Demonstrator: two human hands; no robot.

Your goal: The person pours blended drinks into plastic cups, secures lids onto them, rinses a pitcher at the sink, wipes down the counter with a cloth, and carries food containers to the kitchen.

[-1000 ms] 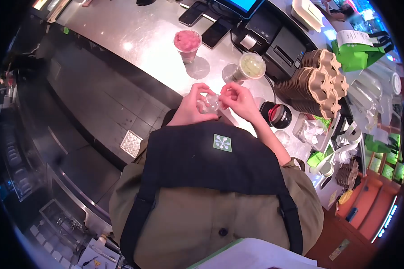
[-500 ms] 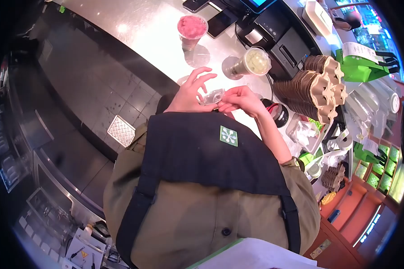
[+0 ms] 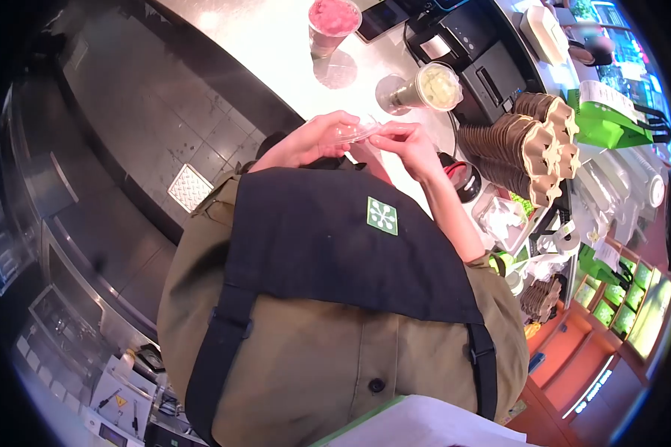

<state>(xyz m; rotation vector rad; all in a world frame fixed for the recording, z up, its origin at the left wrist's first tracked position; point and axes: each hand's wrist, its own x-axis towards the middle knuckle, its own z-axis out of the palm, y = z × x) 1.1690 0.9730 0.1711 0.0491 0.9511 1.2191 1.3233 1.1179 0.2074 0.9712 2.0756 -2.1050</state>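
Between my hands, above the counter's near edge, is a clear plastic lid [image 3: 356, 132]. My left hand [image 3: 317, 137] is closed on its left side, and my right hand [image 3: 408, 147] pinches its right side. Beyond them on the metal counter [image 3: 265, 48] stand a clear cup with a pink filling [image 3: 334, 21] at the back and a cup with a pale green filling [image 3: 434, 88] to the right. Both cups look open at the top.
Stacked brown cup carriers [image 3: 525, 145] stand on the right, beside a black printer [image 3: 488, 78]. A green bag [image 3: 611, 123] with a receipt is behind them. A round black object [image 3: 466, 181] and a clear container [image 3: 503, 221] sit near my right forearm.
My left fingers were spread and have now closed on the lid, which is tilted flatter. The view has shifted, so the cups appear higher and further right.
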